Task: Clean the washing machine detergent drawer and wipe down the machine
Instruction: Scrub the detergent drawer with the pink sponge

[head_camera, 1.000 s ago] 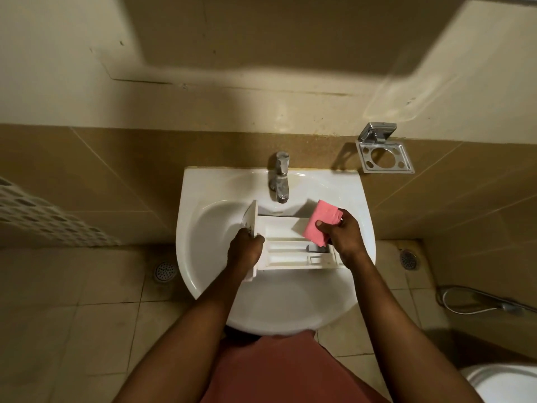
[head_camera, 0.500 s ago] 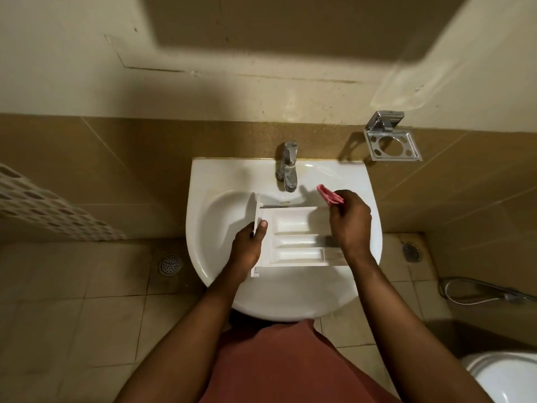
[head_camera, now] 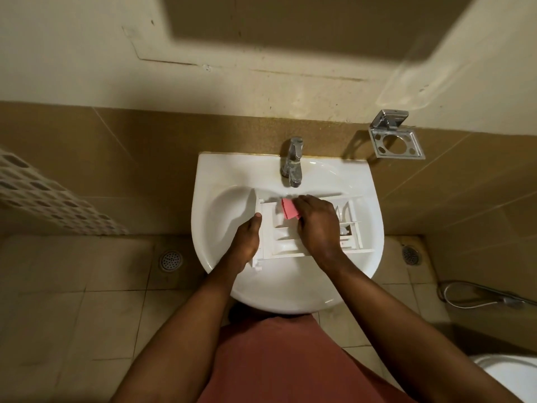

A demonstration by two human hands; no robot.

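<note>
The white detergent drawer point(head_camera: 350, 225) lies across the bowl of the white sink point(head_camera: 220, 210), below the tap. My left hand point(head_camera: 247, 239) grips the drawer's left end, thumb up along its front panel. My right hand point(head_camera: 316, 225) holds a pink sponge point(head_camera: 289, 209) and presses it into the drawer's far left compartment. The hand covers the middle compartments.
A chrome tap point(head_camera: 292, 161) stands at the sink's back edge. A chrome holder point(head_camera: 395, 138) is fixed to the tiled wall at the right. Floor drains point(head_camera: 171, 260) sit on both sides; a hose point(head_camera: 476, 298) and a toilet rim point(head_camera: 511, 370) lie at the right.
My right hand has brought the sponge from the drawer's far right edge down and left into the far left compartment. The left hand keeps its grip on the drawer's end.
</note>
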